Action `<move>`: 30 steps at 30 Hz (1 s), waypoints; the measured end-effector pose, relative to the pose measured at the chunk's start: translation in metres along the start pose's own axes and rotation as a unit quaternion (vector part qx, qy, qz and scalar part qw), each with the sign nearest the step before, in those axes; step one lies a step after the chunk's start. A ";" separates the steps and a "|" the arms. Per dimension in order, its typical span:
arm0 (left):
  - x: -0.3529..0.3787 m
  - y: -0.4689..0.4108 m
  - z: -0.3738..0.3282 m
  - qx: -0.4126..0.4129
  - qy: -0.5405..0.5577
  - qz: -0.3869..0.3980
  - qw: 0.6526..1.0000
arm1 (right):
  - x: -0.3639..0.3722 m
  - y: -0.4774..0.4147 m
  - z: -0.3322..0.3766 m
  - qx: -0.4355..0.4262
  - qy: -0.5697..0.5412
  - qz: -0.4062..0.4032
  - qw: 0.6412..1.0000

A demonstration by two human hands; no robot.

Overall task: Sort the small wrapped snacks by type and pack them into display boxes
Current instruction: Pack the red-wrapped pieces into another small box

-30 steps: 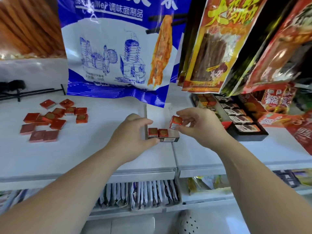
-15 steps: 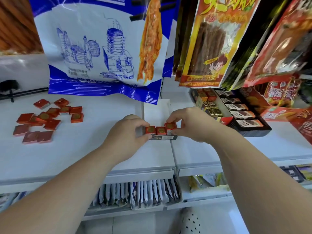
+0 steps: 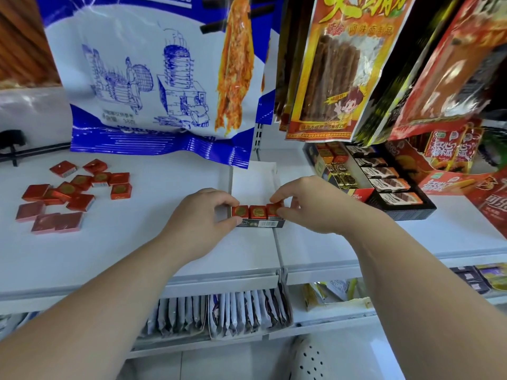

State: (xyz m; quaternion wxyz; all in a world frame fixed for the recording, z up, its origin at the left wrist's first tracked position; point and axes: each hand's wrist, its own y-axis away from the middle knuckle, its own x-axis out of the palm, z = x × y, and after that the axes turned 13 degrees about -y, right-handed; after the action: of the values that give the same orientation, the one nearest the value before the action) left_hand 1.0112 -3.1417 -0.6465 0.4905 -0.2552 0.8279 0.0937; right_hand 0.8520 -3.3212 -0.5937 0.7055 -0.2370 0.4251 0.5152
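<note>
Now, three red foil squares, each stamped with a gold disc, are lined up across the front of a narrow display box on the white shelf. The row's left end is pinched by the left hand, its right end by the right hand. Bare box floor is shown behind; loose squares are scattered well left

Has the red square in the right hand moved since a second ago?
Yes. The red wrapped square in the right hand has dropped down into the small display box, now level with the two squares already seated there.
</note>
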 end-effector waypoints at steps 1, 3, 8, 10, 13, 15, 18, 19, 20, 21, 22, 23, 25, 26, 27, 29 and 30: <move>0.000 0.000 0.000 0.000 0.002 0.001 1.000 | 0.001 0.001 -0.001 0.004 -0.006 0.001 1.000; 0.000 0.001 0.000 0.000 0.004 0.003 1.000 | 0.003 0.002 -0.001 0.002 -0.013 0.006 1.000; -0.001 0.002 -0.001 0.005 0.003 0.012 1.000 | 0.006 0.009 -0.003 0.000 -0.078 0.045 0.996; -0.002 0.001 -0.001 0.002 0.007 0.011 1.000 | 0.010 0.009 -0.005 -0.007 -0.069 0.022 0.997; -0.001 0.000 -0.001 -0.001 0.005 0.007 1.000 | 0.011 0.008 -0.003 -0.019 -0.050 0.008 0.999; -0.001 0.000 -0.001 0.000 0.003 0.006 1.000 | 0.010 0.008 -0.002 -0.016 -0.044 0.009 0.999; -0.001 0.001 -0.001 0.008 -0.002 0.009 1.000 | 0.011 0.009 -0.001 -0.003 -0.036 0.008 0.999; -0.001 0.001 -0.001 0.010 -0.003 0.012 1.000 | 0.012 0.009 0.000 0.001 -0.031 0.007 1.000; -0.002 0.003 -0.002 0.013 -0.003 0.013 1.000 | 0.013 0.009 0.002 0.004 -0.027 0.004 1.000; -0.003 0.004 -0.002 0.016 -0.002 0.014 1.000 | 0.013 0.009 0.004 0.004 -0.023 -0.005 1.000; -0.005 0.006 -0.001 0.018 -0.001 0.012 1.000 | 0.013 0.009 0.007 0.002 -0.013 -0.019 1.000; -0.007 0.008 -0.002 0.020 0.001 0.010 1.000 | 0.013 0.008 0.010 -0.001 0.004 -0.037 0.999; -0.015 0.014 0.002 0.011 -0.002 0.002 1.000 | 0.016 0.004 0.022 -0.006 0.046 -0.074 0.996; -0.020 0.016 0.005 0.002 -0.007 -0.003 1.000 | 0.019 0.002 0.030 -0.013 0.061 -0.090 0.994; -0.026 0.019 0.010 -0.009 -0.015 -0.011 1.000 | 0.024 -0.002 0.039 -0.023 0.069 -0.101 0.992; -0.039 0.026 0.025 -0.031 -0.040 -0.034 0.998 | 0.036 -0.009 0.057 -0.049 0.069 -0.104 0.991; -0.045 0.030 0.035 -0.043 -0.057 -0.047 0.996 | 0.042 -0.013 0.066 -0.063 0.068 -0.094 0.991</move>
State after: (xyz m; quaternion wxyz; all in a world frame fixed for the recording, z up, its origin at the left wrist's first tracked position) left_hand 1.0403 -3.0870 -0.6280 0.5298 -0.3090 0.7806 0.1201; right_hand 0.8923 -3.2529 -0.5962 0.7038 -0.3544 0.4150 0.4549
